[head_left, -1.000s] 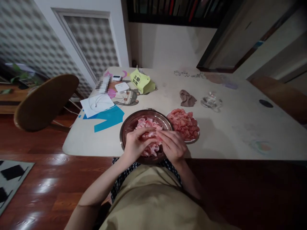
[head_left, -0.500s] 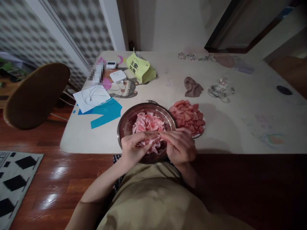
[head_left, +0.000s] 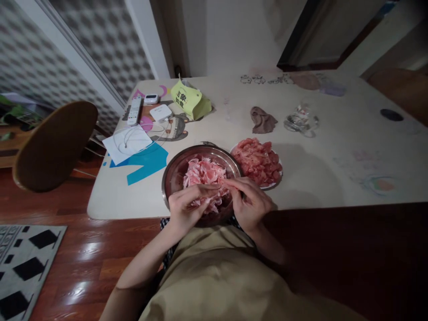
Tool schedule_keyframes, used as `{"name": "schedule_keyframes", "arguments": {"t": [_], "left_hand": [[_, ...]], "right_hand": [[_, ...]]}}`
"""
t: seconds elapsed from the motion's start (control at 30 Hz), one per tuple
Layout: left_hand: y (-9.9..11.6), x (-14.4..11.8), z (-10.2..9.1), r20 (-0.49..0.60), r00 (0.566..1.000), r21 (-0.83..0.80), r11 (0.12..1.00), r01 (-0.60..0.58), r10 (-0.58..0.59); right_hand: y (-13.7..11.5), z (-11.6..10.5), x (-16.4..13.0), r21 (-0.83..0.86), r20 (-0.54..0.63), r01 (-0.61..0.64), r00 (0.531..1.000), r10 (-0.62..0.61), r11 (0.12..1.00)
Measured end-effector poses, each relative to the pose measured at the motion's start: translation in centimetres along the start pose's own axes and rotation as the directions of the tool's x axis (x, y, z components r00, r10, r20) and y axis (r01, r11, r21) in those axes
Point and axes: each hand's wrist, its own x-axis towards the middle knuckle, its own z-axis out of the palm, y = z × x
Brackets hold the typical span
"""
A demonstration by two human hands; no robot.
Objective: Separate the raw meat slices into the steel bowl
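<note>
Left hand: my left hand [head_left: 185, 205] reaches in over the near left of the bowl, thumb lowered away from the fingers; its fingertips meet the same scrap the right holds, but whether they grip I cannot tell.
Right hand: my right hand [head_left: 250, 203] is bunched over the bowl's right side, fingertips pinching what looks like a small piece of meat [head_left: 223, 186].
Since a second ago: both hands sit a little nearer me over the bowl, so more meat shows beyond my fingers; the fingertips meet over the pile as they did then.
Metal bowl: the bowl [head_left: 174, 167] is by the near edge of the bench [head_left: 314, 178], as before, with pale pink sliced meat [head_left: 202, 171] heaped inside.
Plate: just right of the bowl, the white plate [head_left: 274, 185] carries a mound of redder meat [head_left: 257, 160], with no clear change.
Far side: the brown cloth [head_left: 262, 120] lies beyond the plate, a crumpled clear thing [head_left: 301, 120] to its right, both where they were.
Far left: the remote [head_left: 134, 110], blocked out earlier, now shows plainly; the yellow-green bag [head_left: 190, 100] hasn't moved.
My view: the bookshelf at the top has dropped out.
</note>
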Motion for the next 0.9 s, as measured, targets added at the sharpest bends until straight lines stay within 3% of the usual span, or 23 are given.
{"name": "schedule_keyframes", "arguments": {"t": [0.2,0.43,0.5,0.6,0.73,0.8,0.9], "left_hand": [[-0.2,-0.2,0.1,0.023,0.996,0.125,0.989,-0.084,0.082],[0.0,-0.4,-0.2,0.05,0.965,0.241,0.935,-0.261,0.256],[0.0,-0.5,-0.2,0.034,0.973,0.229,0.946,-0.23,0.228],[0.0,-0.6,0.1,-0.022,0.996,0.194,0.977,-0.084,0.09],[-0.2,-0.3,0.7,-0.068,0.995,0.11,0.991,0.08,-0.073],[-0.1,-0.1,0.9,-0.061,0.994,0.105,0.99,0.095,-0.089],[0.2,0.0,0.9,-0.065,0.998,0.155,0.987,0.033,-0.023]], "right_hand": [[0.1,0.4,0.2,-0.028,-0.032,0.01,0.999,-0.011,1.0],[0.5,0.3,0.5,-0.047,-0.043,0.058,0.997,-0.061,0.997],[0.5,0.1,0.8,-0.006,-0.027,0.059,0.998,-0.059,0.998],[0.2,-0.2,1.1,0.067,0.006,0.064,0.998,-0.065,0.996],[-0.2,-0.3,0.9,0.02,-0.011,0.133,0.991,-0.133,0.991],[-0.2,-0.3,0.6,-0.009,-0.007,0.204,0.979,-0.204,0.979],[0.0,-0.5,-0.1,-0.015,0.012,0.3,0.954,-0.299,0.954]]}}
